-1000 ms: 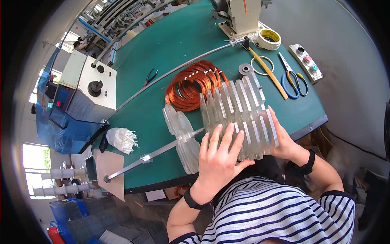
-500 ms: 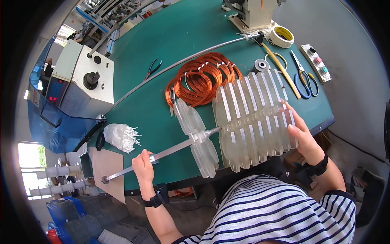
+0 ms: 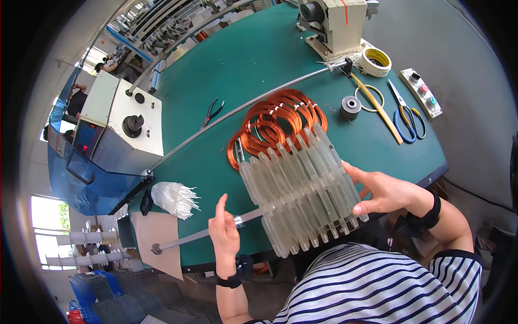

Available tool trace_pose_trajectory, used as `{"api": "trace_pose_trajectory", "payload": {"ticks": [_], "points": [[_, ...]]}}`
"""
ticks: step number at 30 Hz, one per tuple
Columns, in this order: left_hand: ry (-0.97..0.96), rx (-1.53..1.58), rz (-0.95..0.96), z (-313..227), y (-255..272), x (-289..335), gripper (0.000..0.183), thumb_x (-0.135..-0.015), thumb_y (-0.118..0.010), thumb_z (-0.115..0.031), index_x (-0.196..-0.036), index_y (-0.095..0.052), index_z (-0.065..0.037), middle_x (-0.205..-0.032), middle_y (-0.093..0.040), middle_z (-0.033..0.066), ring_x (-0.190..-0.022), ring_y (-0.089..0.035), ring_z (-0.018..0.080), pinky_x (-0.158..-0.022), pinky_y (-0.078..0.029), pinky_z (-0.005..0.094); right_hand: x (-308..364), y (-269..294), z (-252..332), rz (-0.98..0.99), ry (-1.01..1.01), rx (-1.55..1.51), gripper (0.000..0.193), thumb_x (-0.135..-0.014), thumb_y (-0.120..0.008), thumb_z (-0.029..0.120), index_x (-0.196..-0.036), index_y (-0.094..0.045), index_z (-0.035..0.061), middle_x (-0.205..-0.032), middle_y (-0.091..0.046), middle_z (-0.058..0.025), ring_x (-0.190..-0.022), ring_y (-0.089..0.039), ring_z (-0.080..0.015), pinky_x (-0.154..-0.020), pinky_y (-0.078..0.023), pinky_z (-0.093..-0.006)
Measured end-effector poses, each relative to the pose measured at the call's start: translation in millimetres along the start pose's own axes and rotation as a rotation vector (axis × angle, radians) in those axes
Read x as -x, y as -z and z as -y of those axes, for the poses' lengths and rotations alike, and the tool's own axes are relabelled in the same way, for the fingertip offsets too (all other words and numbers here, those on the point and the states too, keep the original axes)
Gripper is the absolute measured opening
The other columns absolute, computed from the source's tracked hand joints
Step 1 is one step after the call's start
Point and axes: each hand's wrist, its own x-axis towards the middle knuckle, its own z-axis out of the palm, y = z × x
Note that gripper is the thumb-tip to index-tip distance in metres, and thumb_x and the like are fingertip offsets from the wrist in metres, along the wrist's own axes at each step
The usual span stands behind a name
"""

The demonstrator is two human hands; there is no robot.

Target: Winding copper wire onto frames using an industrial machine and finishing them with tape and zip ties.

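left hand [image 3: 224, 232] lies over the rod [image 3: 189, 238], just beside its collar [image 3: 238, 220], fingers part curled; i cannot tell whether they grip it; right hand [image 3: 383, 191] is spread wide, fingers and thumb against the right end of the stack [image 3: 302, 197]; the rod runs into the stack between both hands; coils [image 3: 310, 110] lie beyond; scissors [image 3: 403, 106] past the right hand.

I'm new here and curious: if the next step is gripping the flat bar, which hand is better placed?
Probably the left hand: it is at the bar, while the right hand is at the far end of the clear blocks.
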Motion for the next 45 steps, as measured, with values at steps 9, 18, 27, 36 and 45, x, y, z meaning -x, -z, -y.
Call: {"api": "trace_pose_trajectory", "payload": {"ticks": [9, 18, 27, 36, 45], "points": [[-0.126, -0.011, 0.207, -36.8, -29.2, -9.6, 0.087, -0.086, -0.034, -0.066, -0.132, -0.034, 0.008, -0.064, -0.055, 0.0097, -0.064, -0.057, 0.0273, -0.069, -0.04, 0.0356, -37.7, 67.6, -7.6, -0.031, 0.141, 0.563, 0.035, -0.08, -0.055, 0.008, -0.114, -0.057, 0.0002, -0.097, -0.06, -0.0153, -0.082, -0.062, -0.0249, -0.071, -0.049, -0.0345], [-0.084, 0.02, 0.22, -25.4, -13.4, -1.7, 0.065, -0.085, -0.058, -0.044, -0.13, -0.04, -0.002, -0.076, -0.063, 0.0081, -0.072, -0.06, 0.025, -0.077, -0.04, 0.0374, -83.6, 95.2, -40.5, -0.261, 0.156, 1.622, 0.038, -0.066, -0.063, 0.005, -0.103, -0.054, 0.0005, -0.103, -0.049, -0.0153, -0.085, -0.054, -0.0297, -0.069, -0.049, -0.0329], [-0.052, -0.445, 0.285, 14.2, 34.2, 14.1, 0.039, -0.073, -0.07, -0.041, -0.082, -0.058, -0.005, -0.069, -0.062, 0.006, -0.068, -0.06, 0.0253, -0.069, -0.043, 0.0369, -6.5, 53.3, 5.8, -0.163, 0.303, 0.751, 0.053, -0.053, -0.075, 0.001, -0.1, -0.051, -0.0009, -0.097, -0.053, -0.0171, -0.086, -0.057, -0.0361, -0.073, -0.048, -0.04], [-0.164, -0.443, 0.28, 20.6, 24.5, 5.0, 0.04, -0.074, -0.07, -0.04, -0.064, -0.048, -0.007, -0.058, -0.058, 0.0055, -0.055, -0.058, 0.026, -0.049, -0.044, 0.0355, -43.1, 65.6, -20.5, 0.1, -0.105, 0.137, 0.056, -0.058, -0.075, 0.007, -0.109, -0.055, -0.0038, -0.091, -0.06, -0.0177, -0.081, -0.06, -0.0305, -0.074, -0.05, -0.0346], [-0.422, -0.521, 0.194, -6.5, 20.8, -55.8, 0.042, -0.069, -0.07, -0.046, -0.067, -0.049, -0.009, -0.056, -0.052, 0.0039, -0.053, -0.055, 0.023, -0.05, -0.042, 0.0335, -23.3, 60.1, -4.3, -0.179, 0.171, 0.458, 0.048, -0.058, -0.072, 0.005, -0.103, -0.058, -0.0018, -0.088, -0.055, -0.0173, -0.07, -0.056, -0.0327, -0.061, -0.049, -0.0343]]}}
